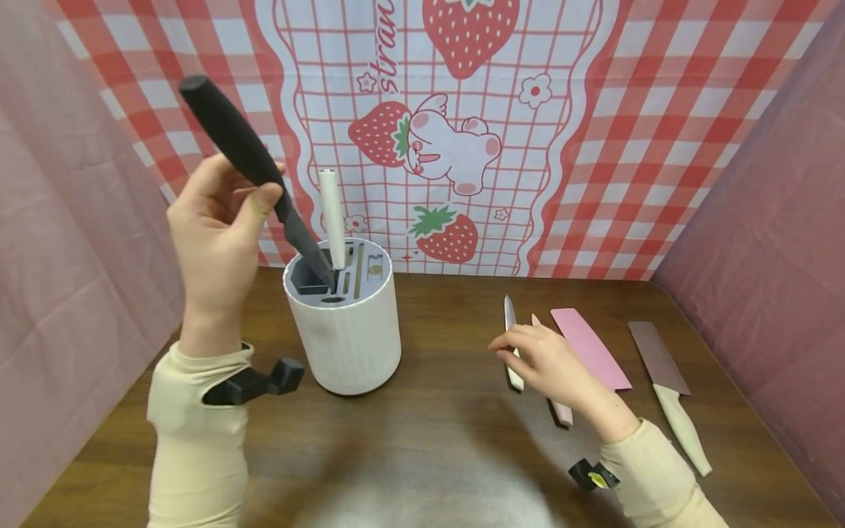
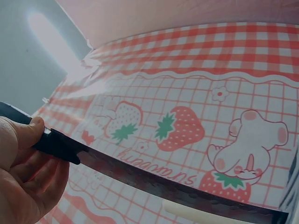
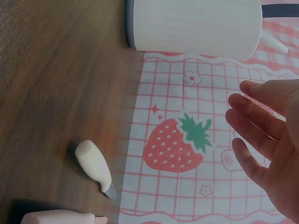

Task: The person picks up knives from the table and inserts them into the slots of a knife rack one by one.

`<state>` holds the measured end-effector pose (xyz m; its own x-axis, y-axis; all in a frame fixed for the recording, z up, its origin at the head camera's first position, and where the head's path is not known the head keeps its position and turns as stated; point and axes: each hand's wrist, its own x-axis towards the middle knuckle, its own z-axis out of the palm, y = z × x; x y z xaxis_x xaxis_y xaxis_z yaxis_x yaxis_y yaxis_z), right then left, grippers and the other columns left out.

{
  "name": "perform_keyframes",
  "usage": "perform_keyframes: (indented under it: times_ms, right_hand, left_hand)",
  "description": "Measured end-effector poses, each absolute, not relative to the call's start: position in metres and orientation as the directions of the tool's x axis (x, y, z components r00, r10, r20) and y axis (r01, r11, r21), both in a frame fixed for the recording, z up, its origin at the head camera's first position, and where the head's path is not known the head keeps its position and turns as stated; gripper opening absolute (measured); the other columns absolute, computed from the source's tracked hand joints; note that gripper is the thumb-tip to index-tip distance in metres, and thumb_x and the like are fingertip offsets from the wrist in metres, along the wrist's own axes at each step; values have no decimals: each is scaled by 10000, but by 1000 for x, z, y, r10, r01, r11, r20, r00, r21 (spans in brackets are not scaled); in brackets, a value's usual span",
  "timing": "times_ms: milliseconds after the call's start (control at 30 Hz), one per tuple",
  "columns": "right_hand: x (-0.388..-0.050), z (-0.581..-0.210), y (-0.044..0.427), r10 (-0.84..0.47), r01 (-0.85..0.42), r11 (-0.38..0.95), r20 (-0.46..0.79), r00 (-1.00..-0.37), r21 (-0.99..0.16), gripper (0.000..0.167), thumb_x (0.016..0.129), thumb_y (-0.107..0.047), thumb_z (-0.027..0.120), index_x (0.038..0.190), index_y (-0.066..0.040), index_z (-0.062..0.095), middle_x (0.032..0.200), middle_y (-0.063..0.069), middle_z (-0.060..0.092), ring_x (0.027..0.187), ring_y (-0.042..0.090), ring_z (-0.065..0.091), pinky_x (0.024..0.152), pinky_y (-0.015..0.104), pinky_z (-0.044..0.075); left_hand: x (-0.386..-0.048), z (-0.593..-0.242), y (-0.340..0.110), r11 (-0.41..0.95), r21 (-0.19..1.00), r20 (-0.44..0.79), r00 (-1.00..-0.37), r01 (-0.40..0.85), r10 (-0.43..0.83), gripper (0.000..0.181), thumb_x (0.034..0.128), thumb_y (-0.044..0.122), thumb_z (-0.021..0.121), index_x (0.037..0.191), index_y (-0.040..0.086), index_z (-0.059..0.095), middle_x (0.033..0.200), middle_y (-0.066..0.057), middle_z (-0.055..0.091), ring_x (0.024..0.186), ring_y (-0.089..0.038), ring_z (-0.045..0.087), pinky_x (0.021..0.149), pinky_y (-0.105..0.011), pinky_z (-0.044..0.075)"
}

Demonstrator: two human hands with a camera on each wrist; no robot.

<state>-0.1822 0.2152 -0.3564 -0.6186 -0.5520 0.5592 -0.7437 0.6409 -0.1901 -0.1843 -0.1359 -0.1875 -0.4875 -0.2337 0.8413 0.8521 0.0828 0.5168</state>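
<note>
pinching the black knife (image 1: pixel 239 139), your left grip (image 1: pixel 219 227) points its blade down at the slotted top of the white knife block (image 1: pixel 346 341), left; your right grip (image 1: pixel 544 359), fingers loosely parted, hovers near the cream-handled paring knife (image 1: pixel 516 379), right.

A brown wood table (image 1: pixel 429 433) lies below the grip (image 1: pixel 218 227), with dark streaks and a pale shine (image 1: pixel 422 491) down and to the right. Behind the grip hangs a cloth (image 1: pixel 508 172) with red and white checks. Its middle, right of the grip, is white with thin red lines and a wavy edge. Red strawberries (image 1: pixel 447 238), little flowers (image 1: pixel 535 91) and a white animal (image 1: pixel 455 147) lying sideways are drawn there. A pink curtain (image 1: pixel 79 220) with soft folds hangs left of the grip. Far right of the grip, another curtain (image 1: pixel 759 242) is a darker pink. In the left wrist view, a long lamp (image 2: pixel 53 42) glows very bright above the grip, by a plain grey patch (image 2: pixel 23 84).
</note>
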Motion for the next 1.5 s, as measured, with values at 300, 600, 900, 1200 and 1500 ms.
perform_keyframes:
  times_ms: [300,600,900,1200,1500]
  right_hand:
    - [-185,-362,221,-571,-711,680,481,-666,-177,151,787,-86,674,924,-148,684,899,-52,663,837,91,610,873,409,456]
    - [-189,-367,228,-597,-698,701,416,-686,-145,208,767,-70,686,969,-120,676,953,-15,650,919,144,611,767,356,489]
    - [-191,-374,235,-598,-662,736,320,-734,-143,288,743,14,654,1009,-95,666,993,10,636,864,154,607,694,341,490]
    - [-194,-379,239,-609,-663,734,289,-739,-150,300,734,4,661,1022,-79,660,1003,22,628,903,180,610,728,362,495]
    - [-197,-383,240,-637,-684,717,268,-723,-139,323,705,21,668,1013,-76,656,1000,23,626,881,149,599,722,331,496]
  left_hand:
    - [-190,-192,-138,155,538,841,-516,829,-159,232,773,-16,665,1004,-9,649,872,-6,669,806,-168,625,755,-230,512]
    - [-195,-194,-141,209,615,788,-602,760,-127,240,798,20,655,1036,7,635,905,16,666,829,-137,624,780,-212,501]
    - [-205,-199,-141,234,684,728,-668,691,-152,229,802,35,660,1029,49,637,880,60,656,813,-109,610,766,-188,482]
    - [-216,-210,-140,248,706,704,-694,663,-148,235,818,72,653,1034,-10,610,841,122,637,786,-85,599,741,-181,469]
    - [-221,-218,-140,261,721,686,-713,641,-144,261,827,89,645,1054,-31,596,824,126,618,785,-76,587,732,-181,466]
